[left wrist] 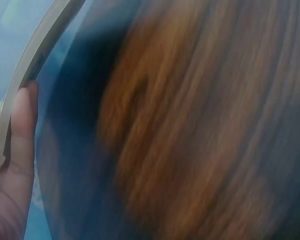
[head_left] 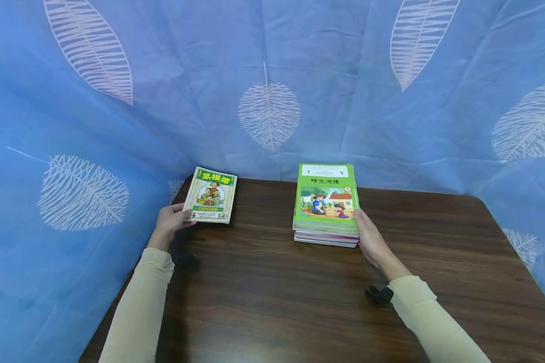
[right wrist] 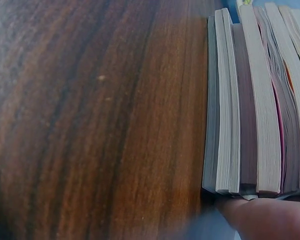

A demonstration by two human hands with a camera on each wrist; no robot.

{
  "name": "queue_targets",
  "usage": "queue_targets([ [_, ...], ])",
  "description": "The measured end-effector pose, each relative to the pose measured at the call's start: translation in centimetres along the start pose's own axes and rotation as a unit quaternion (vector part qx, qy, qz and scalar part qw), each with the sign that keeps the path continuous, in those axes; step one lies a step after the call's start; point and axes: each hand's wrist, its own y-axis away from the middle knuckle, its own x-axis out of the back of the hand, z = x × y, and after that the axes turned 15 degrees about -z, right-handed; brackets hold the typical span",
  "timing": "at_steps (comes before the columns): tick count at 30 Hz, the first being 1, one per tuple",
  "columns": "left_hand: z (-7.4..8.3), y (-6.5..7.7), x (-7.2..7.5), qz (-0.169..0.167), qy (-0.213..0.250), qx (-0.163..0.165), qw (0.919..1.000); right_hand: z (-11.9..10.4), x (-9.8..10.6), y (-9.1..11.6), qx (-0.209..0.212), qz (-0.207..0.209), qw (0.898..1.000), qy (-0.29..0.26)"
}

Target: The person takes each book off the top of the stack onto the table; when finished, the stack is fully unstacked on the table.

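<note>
My left hand (head_left: 170, 222) pinches a thin book (head_left: 210, 195) with a green and cream cover by its lower left corner, at the table's far left. In the left wrist view the book's pale page edge (left wrist: 37, 47) runs between the thumb and a finger (left wrist: 22, 130). Right of centre stands a stack of several books (head_left: 325, 239), topped by a green book (head_left: 327, 196) with a cartoon farmyard cover. Against the stack's right side rests my right hand (head_left: 373, 239), its fingers fairly straight. The right wrist view shows page edges (right wrist: 267, 100) close up, with part of that hand touching them.
The dark wooden table (head_left: 263, 292) ends at a blue cloth (head_left: 327, 101) with white leaf prints, which hangs behind it and along both sides. A dark wrist device (head_left: 378, 295) sits at the right cuff; a similar one (head_left: 183, 259) shows by the left.
</note>
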Motion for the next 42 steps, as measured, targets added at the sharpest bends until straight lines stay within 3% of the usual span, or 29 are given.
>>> queue_targets([
  [6,-0.4,-0.4,0.9,0.009,-0.046,0.025,0.9986,0.0,0.0,0.1,0.003,0.005,1.0,-0.005],
  [11,-0.6,-0.4,0.9,0.02,-0.149,0.027,0.9883,0.0,0.0,0.0,0.002,0.011,1.0,-0.004],
  [14,-0.5,-0.4,0.7,0.046,-0.245,0.026,0.968,0.0,0.2,0.1,0.002,0.015,1.0,-0.004],
  [17,-0.3,-0.4,0.4,0.086,-0.342,0.033,0.9351,0.0,0.2,0.2,0.004,0.018,1.0,-0.006],
  [21,-0.2,-0.3,0.2,0.105,-0.425,0.055,0.8973,-0.2,0.1,0.3,0.004,0.019,1.0,-0.001],
  [25,-0.1,-0.2,0.1,0.098,-0.463,0.066,0.8785,-0.2,0.0,0.4,0.002,0.013,1.0,0.008],
  [29,-0.1,0.0,-0.5,0.109,-0.488,0.046,0.865,-0.1,0.0,0.3,0.002,0.013,1.0,0.012],
  [32,0.1,0.0,-1.9,0.126,-0.5,0.021,0.8564,-0.1,0.0,0.3,0.003,0.015,1.0,0.011],
  [34,0.4,-0.1,-3.6,0.126,-0.496,-0.011,0.859,0.0,0.0,0.2,0.004,0.016,1.0,0.009],
  [35,0.7,-0.2,-4.7,0.119,-0.486,-0.03,0.8655,0.1,0.0,0.2,0.005,0.017,1.0,0.009],
  [37,1.4,-0.3,-7.1,0.094,-0.454,-0.078,0.8825,0.2,0.0,0.2,0.007,0.018,1.0,0.007],
  [39,2.3,-0.2,-9.8,0.055,-0.404,-0.118,0.9053,0.2,0.1,0.3,0.008,0.019,1.0,0.006],
  [42,3.6,0.0,-14.1,0.002,-0.326,-0.148,0.9338,0.3,0.0,0.3,0.006,0.018,1.0,0.002],
])
